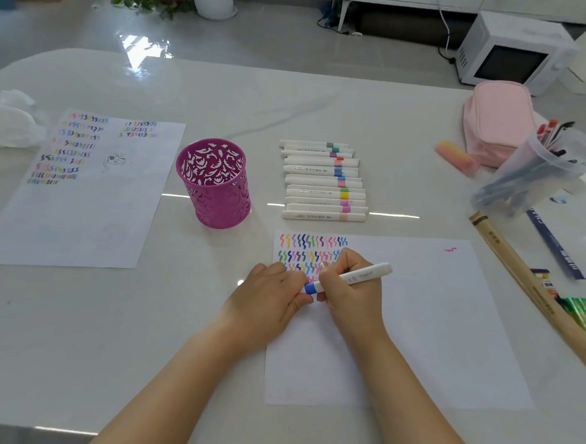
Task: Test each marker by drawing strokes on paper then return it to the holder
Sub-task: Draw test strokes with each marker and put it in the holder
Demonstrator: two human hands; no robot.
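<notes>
White marker (pixel 363 276) pinched at blue end by left hand (pixel 266 299), gripped mid-barrel by right hand (pixel 352 294), over paper (pixel 432 333); magenta holder (pixel 215 186) at ten o'clock.

glossy, smooth table (pixel 326 103) seen, reflections on it; matt paper (pixel 432 333); smooth plastic marker (pixel 353 277); perforated magenta holder (pixel 217 196), metal-looking; pink cloth pouch (pixel 496 121); clear plastic cup (pixel 527 181).

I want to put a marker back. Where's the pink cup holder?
In the head view, the magenta pen holder stands left of centre, between the left sheet and the row of markers.
</notes>
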